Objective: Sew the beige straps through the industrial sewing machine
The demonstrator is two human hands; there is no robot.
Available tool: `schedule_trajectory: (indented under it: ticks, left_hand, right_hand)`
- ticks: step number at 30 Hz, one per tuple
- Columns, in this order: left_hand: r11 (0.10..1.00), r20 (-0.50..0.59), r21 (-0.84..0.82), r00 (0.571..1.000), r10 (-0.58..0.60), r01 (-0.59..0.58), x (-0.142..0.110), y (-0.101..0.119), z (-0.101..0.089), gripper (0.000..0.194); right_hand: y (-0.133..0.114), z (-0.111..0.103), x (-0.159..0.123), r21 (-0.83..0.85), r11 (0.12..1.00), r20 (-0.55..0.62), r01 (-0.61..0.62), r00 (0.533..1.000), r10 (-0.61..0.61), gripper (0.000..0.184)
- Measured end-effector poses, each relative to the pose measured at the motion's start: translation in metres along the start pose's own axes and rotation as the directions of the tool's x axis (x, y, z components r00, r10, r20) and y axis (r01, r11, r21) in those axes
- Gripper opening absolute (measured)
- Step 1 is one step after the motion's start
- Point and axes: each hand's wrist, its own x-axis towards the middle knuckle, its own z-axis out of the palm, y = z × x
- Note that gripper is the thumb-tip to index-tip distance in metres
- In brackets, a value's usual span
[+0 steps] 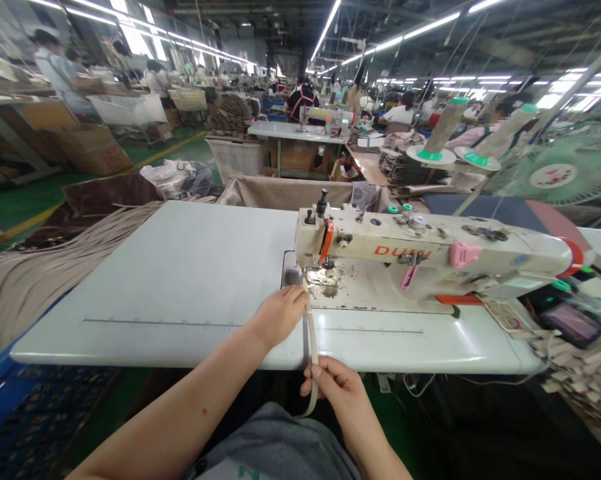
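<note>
Strip of narrow beige fabric (314,341) hangs off the white worktop (195,267) front edge, right hand (339,383) pinching it, left hand (282,315) fingers bunched over it, grip unclear. Probably light, floppy; pinch it flat.

The camera is sitting on the person's head, and it is looking forward and down. The left hand (282,315) and right hand (341,385) are showing up close, low down. The white counter (205,267) is filling the middle. Up top, the view is reaching far back, past a long light (326,29).
</note>
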Motion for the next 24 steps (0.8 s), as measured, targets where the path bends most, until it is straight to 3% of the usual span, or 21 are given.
schedule_trajectory:
  ticks: [6, 12, 24]
  left_hand:
    - [1.0, 0.003, 0.009, 1.0, 0.013, -0.013, 0.0, 0.0, -0.003, 0.016]
    - [1.0, -0.004, -0.015, 1.0, 0.001, -0.001, 0.002, 0.002, -0.009, 0.016]
    - [0.996, -0.003, -0.064, 0.998, -0.06, 0.06, 0.007, 0.002, -0.004, 0.023]
  right_hand:
    - [0.005, -0.002, 0.0, 0.02, 1.0, -0.006, -0.008, 1.0, 0.008, 0.051]
    - [0.018, -0.004, 0.005, -0.01, 1.0, -0.012, 0.001, 1.0, -0.002, 0.064]
    - [0.012, -0.003, -0.007, 0.016, 0.999, 0.028, -0.047, 0.999, 0.047, 0.06]
